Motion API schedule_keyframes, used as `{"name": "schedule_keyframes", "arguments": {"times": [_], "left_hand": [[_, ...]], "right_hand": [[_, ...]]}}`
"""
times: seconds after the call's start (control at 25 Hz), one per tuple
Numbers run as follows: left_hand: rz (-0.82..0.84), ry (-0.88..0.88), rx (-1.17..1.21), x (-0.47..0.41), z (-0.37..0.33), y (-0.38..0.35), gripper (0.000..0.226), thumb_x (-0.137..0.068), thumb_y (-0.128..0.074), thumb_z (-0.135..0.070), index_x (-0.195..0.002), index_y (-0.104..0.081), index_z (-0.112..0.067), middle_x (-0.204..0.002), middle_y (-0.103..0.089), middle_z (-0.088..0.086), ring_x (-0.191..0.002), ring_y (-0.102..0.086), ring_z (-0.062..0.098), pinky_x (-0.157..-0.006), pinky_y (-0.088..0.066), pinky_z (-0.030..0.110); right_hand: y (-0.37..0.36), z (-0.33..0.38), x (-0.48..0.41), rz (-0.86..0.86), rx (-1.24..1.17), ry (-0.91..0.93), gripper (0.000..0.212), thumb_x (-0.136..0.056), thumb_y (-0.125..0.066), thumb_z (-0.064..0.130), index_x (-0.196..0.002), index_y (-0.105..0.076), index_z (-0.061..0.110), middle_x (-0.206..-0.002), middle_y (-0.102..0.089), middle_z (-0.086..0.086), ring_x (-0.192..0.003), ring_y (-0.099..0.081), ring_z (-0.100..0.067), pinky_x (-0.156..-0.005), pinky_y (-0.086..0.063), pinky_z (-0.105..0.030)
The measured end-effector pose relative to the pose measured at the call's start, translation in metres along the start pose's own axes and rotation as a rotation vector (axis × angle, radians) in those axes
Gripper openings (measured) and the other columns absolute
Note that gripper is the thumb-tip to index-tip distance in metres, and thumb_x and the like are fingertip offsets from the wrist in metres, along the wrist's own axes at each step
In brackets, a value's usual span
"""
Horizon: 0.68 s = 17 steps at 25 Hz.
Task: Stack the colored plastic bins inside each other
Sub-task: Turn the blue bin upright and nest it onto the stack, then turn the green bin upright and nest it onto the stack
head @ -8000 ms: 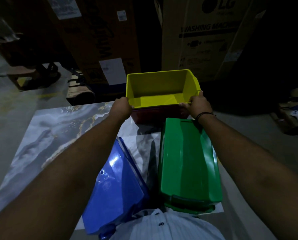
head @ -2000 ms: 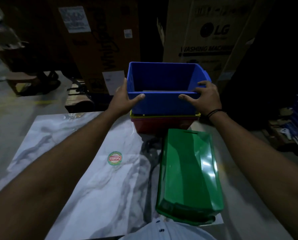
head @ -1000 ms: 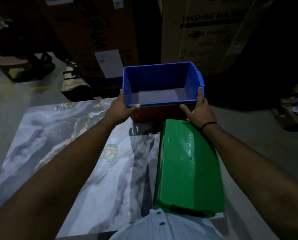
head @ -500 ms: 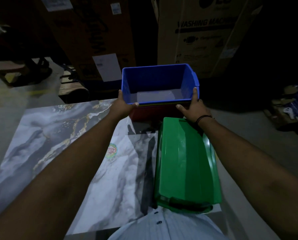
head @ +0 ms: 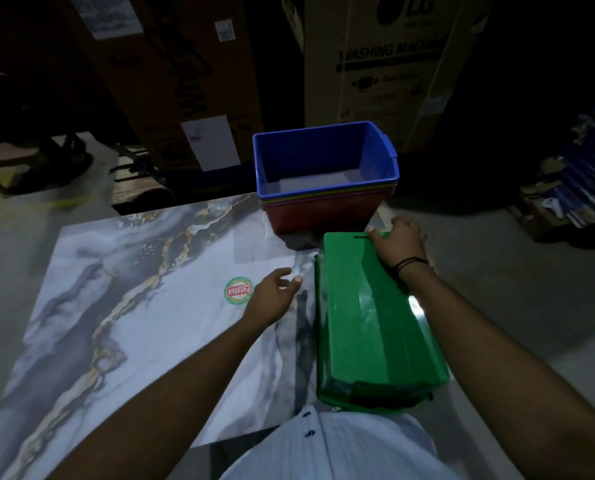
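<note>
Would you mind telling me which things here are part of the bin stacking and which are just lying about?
Part of the job:
- blue bin, topmost of the nested stack
- red bin at the bottom
- green bin, upside down
- right hand on it
- left hand

Lying about:
- round sticker
- washing machine box

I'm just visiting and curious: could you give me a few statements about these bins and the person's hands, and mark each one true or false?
1. The blue bin sits on top of the nested stack. True.
2. The green bin is already in the stack. False: it lies overturned on the table, in front of the stack.
3. The right hand rests on the green bin's far end. True.
4. The left hand grips the blue bin. False: it is open beside the green bin, holding nothing.
5. The red bin is at the bottom. True.
</note>
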<state>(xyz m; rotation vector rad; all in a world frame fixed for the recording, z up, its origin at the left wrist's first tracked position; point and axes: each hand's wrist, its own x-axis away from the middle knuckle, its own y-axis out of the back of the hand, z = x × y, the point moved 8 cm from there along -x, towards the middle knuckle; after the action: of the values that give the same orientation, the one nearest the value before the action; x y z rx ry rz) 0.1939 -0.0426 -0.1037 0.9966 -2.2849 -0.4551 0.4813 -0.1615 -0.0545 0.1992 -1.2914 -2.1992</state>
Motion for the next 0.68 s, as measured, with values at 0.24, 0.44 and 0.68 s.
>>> {"name": "schedule_keyframes", "arguments": {"times": [0.24, 0.44, 0.68], "left_hand": [[0.081, 0.009, 0.057, 0.036, 0.017, 0.013, 0.076, -0.094, -0.059, -0.061, -0.151, -0.042, -0.014, -0.138, -0.064, 0.010, -0.116, -0.068, 0.029, -0.099, -0.056, 0.047], [0.103, 0.088, 0.123, 0.049, 0.047, 0.031, 0.051, -0.102, -0.052, -0.031, -0.150, -0.041, -0.017, -0.117, -0.071, 0.013, -0.091, -0.073, 0.035, -0.087, -0.060, 0.052], [0.082, 0.166, 0.351, 0.066, 0.067, 0.070, 0.037, -0.102, -0.054, -0.038, -0.130, -0.053, -0.014, -0.122, -0.065, 0.015, -0.096, -0.072, 0.038, -0.082, -0.064, 0.051]], "right_hand": [[-0.032, 0.051, 0.061, 0.038, -0.261, 0.057, 0.061, -0.088, -0.071, 0.036, -0.137, -0.052, 0.007, -0.137, -0.056, -0.019, -0.127, -0.053, -0.036, -0.103, -0.043, -0.037], [-0.048, 0.066, 0.103, 0.087, -0.136, 0.022, 0.066, -0.091, -0.064, 0.044, -0.140, -0.043, 0.003, -0.136, -0.056, -0.023, -0.123, -0.054, -0.039, -0.096, -0.046, -0.041], [-0.051, 0.107, 0.130, 0.133, -0.492, 0.078, 0.052, -0.093, -0.067, 0.019, -0.140, -0.053, 0.004, -0.139, -0.060, -0.014, -0.124, -0.058, -0.027, -0.107, -0.045, -0.038]]}}
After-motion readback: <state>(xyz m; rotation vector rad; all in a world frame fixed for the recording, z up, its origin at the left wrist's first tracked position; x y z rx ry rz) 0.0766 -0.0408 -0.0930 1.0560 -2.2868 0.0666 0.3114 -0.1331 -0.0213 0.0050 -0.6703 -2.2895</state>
